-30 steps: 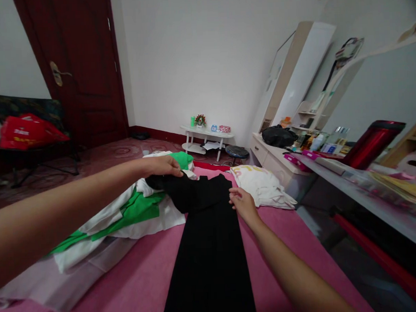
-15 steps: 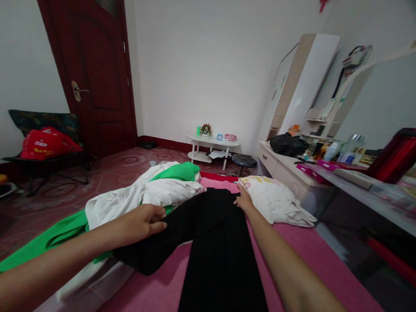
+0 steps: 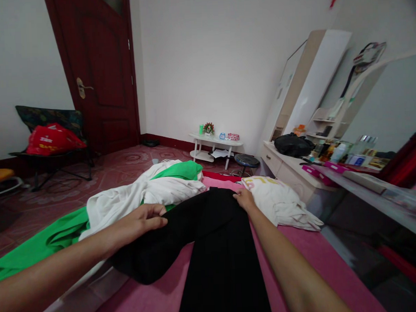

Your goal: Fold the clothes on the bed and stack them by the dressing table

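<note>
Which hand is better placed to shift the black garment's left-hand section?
Probably the left hand: it is directly at that section of the black garment, while the right hand is across at the far right corner.

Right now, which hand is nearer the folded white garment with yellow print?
Right. The right hand is just beside the left edge of the folded white garment; the left hand is well farther left, by the black garment.

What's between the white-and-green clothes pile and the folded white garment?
In the head view: the upper part of the black garment, with the right hand at its right edge, and pink cloth showing just beyond.
</note>
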`<state>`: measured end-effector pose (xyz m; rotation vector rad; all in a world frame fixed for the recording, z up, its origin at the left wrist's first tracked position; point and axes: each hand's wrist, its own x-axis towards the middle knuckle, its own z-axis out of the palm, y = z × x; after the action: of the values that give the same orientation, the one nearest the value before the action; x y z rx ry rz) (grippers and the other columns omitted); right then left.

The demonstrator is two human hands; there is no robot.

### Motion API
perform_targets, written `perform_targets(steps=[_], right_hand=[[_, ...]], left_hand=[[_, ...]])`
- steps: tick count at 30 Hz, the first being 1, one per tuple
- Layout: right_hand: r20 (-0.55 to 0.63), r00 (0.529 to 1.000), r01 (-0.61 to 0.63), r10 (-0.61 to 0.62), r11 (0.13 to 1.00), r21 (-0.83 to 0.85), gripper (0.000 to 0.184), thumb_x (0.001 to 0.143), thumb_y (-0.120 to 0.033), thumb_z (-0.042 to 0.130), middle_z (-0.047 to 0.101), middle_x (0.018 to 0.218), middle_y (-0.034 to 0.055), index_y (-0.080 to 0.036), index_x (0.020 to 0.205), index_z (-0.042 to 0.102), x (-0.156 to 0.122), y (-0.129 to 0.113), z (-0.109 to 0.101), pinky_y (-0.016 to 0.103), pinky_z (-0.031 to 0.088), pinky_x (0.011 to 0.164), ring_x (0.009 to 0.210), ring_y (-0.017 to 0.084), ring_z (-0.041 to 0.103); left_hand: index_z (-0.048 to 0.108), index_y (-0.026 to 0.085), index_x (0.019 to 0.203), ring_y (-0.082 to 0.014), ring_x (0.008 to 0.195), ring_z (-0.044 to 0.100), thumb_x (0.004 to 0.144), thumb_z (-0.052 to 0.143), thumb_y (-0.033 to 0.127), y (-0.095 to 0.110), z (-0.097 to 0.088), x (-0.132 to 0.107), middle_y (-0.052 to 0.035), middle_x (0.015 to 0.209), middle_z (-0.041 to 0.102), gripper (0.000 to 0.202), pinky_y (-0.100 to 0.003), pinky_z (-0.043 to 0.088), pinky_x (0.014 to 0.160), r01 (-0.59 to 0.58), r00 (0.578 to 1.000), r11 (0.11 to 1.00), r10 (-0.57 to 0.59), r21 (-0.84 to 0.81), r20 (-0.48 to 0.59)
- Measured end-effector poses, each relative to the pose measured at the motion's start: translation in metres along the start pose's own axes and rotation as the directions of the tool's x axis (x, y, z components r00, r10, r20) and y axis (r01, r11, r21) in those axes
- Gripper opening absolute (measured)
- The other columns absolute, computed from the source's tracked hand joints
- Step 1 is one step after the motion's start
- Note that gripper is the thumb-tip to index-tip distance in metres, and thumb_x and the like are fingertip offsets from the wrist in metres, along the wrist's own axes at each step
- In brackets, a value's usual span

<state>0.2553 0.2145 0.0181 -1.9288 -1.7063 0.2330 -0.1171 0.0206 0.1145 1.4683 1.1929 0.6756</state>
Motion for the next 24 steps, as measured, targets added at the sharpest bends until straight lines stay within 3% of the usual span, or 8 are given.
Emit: perform_targets(steps=[4, 9, 13, 16, 20, 22, 24], right_hand=[[-0.099, 0.992, -0.095, 0.079, 0.981, -0.169, 0.017, 0.081, -0.019, 0.053, 0.069, 0.092, 0.0123, -0.016, 0.090, 0.067, -0.003, 0.000, -0.010, 0.033, 0.046, 0.080, 0.095, 0.026, 0.064], [-0.069, 0.997, -0.064, 0.047, 0.959, -0.276, 0.026, 0.081, -0.010, 0.049, 0.065, 0.103, 0.0160, -0.014, 0.101, 0.066, -0.021, -0.005, -0.005, 0.032, 0.045, 0.083, 0.100, 0.026, 0.063], [-0.052, 0.998, -0.045, 0.030, 0.949, -0.313, 0.044, 0.077, -0.008, 0.054, 0.056, 0.121, 0.0224, -0.008, 0.121, 0.055, -0.041, -0.020, -0.006, 0.036, 0.045, 0.085, 0.104, 0.029, 0.060], [-0.074, 0.997, -0.010, -0.015, 0.942, -0.336, 0.060, 0.079, -0.018, 0.058, 0.036, 0.142, 0.0240, -0.010, 0.135, 0.041, -0.068, -0.035, -0.006, 0.042, 0.040, 0.095, 0.120, 0.034, 0.049], [0.163, 0.960, 0.264, -0.227, 0.928, -0.264, 0.060, 0.091, -0.047, 0.044, 0.031, 0.151, 0.0126, -0.018, 0.143, 0.035, -0.111, -0.043, 0.004, 0.045, 0.026, 0.108, 0.137, 0.029, 0.030], [0.278, 0.930, 0.302, -0.239, 0.929, -0.211, 0.062, 0.093, -0.052, 0.035, 0.031, 0.152, 0.0121, -0.017, 0.145, 0.032, -0.124, -0.042, 0.008, 0.046, 0.021, 0.111, 0.140, 0.027, 0.024], [0.299, 0.933, 0.269, -0.202, 0.942, -0.202, 0.064, 0.094, -0.054, 0.032, 0.027, 0.154, 0.0117, -0.017, 0.146, 0.030, -0.129, -0.040, 0.010, 0.048, 0.018, 0.112, 0.142, 0.026, 0.020]], left_hand=[[0.038, 0.020, 0.075, -0.0083, 0.050, 0.035, 0.068, 0.063, 0.048, -0.008, 0.000, 0.010, 0.0070, 0.059, 0.042, 0.038, -0.019, 0.024, 0.047, 0.026, 0.998, 1.000, -0.026, -0.010, -0.062], [0.040, 0.020, 0.072, -0.0100, 0.050, 0.039, 0.063, 0.065, 0.036, -0.017, -0.003, 0.014, 0.0068, 0.059, 0.044, 0.031, -0.021, 0.025, 0.046, -0.026, 0.999, 0.952, 0.012, 0.306, 0.047], [0.057, 0.019, 0.084, -0.0167, 0.063, 0.053, 0.061, 0.067, 0.033, -0.004, -0.007, 0.001, 0.0017, 0.072, 0.058, 0.029, -0.024, 0.033, 0.052, -0.045, 0.998, 0.775, 0.013, 0.631, 0.056], [0.062, 0.020, 0.079, -0.0203, 0.063, 0.057, 0.067, 0.061, 0.037, 0.008, -0.011, -0.006, -0.0017, 0.069, 0.062, 0.022, -0.026, 0.032, 0.053, -0.023, 1.000, 0.596, 0.023, 0.803, 0.012], [0.061, 0.020, 0.072, -0.0207, 0.060, 0.057, 0.068, 0.055, 0.031, 0.019, -0.015, -0.011, -0.0029, 0.064, 0.060, 0.013, -0.027, 0.030, 0.052, -0.029, 0.996, 0.427, 0.092, 0.904, -0.011], [0.061, 0.021, 0.071, -0.0214, 0.060, 0.057, 0.064, 0.054, 0.025, 0.024, -0.016, -0.017, -0.0033, 0.065, 0.060, 0.011, -0.027, 0.030, 0.051, -0.048, 0.997, 0.363, 0.077, 0.931, 0.022], [0.062, 0.020, 0.072, -0.0242, 0.064, 0.059, 0.060, 0.054, 0.021, 0.029, -0.017, -0.025, -0.0052, 0.068, 0.062, 0.015, -0.028, 0.034, 0.053, -0.072, 0.996, 0.273, 0.061, 0.959, 0.057]])
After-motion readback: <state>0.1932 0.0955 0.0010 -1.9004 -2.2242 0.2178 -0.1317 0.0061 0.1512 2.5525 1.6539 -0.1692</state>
